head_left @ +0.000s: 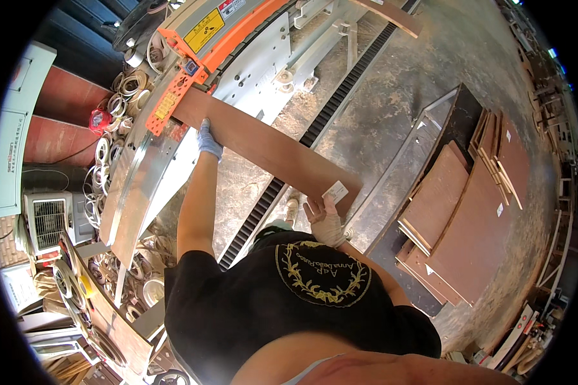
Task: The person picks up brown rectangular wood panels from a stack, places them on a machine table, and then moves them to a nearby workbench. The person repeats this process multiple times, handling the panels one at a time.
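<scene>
My left hand (210, 141) lies on the brown board (273, 152), its grip unclear to me; my right hand (325, 223) holds its near end beside a white label (336, 190); its far end meets the orange machine (243, 33).

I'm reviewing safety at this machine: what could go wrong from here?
The gloved left hand is close to the orange guard, so the glove might catch if anything there is moving; I can't tell whether it is.

The long brown board reaches out over the floor, so it might swing or drop if the right hand at its outer end slips.
</scene>
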Action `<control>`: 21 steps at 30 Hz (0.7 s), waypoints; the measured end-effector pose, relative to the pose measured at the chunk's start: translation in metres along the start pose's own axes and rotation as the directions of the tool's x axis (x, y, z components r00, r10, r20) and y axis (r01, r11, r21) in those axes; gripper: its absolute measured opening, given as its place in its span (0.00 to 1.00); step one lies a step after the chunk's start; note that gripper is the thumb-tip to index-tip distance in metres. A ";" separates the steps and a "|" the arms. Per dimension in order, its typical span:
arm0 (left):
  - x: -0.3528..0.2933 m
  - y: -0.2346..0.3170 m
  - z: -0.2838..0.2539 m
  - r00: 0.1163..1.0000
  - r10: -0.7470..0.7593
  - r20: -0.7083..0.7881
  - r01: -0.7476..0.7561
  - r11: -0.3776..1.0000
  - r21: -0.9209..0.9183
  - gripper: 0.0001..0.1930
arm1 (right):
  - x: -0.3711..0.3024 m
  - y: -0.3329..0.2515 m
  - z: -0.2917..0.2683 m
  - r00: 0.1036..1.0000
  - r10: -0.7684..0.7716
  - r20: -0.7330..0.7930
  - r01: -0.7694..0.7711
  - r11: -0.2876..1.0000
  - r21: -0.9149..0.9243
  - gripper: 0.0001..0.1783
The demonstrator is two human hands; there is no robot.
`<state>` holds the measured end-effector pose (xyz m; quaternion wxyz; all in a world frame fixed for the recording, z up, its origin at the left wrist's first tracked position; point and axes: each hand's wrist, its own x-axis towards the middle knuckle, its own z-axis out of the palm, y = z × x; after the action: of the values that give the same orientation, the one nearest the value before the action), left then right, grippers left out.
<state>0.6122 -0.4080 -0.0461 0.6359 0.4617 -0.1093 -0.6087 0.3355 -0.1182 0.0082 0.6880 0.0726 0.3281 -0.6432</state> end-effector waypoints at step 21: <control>0.076 -0.004 0.107 0.846 -0.482 0.229 0.402 0.858 0.320 0.28 | 0.040 -0.073 0.049 0.963 -0.268 -0.011 0.257 0.936 -0.238 0.29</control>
<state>0.5528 -0.5225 -0.0224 0.3867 0.4554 -0.1735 -0.7829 0.2835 -0.1893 0.0476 0.5925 -0.0399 0.4234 -0.6841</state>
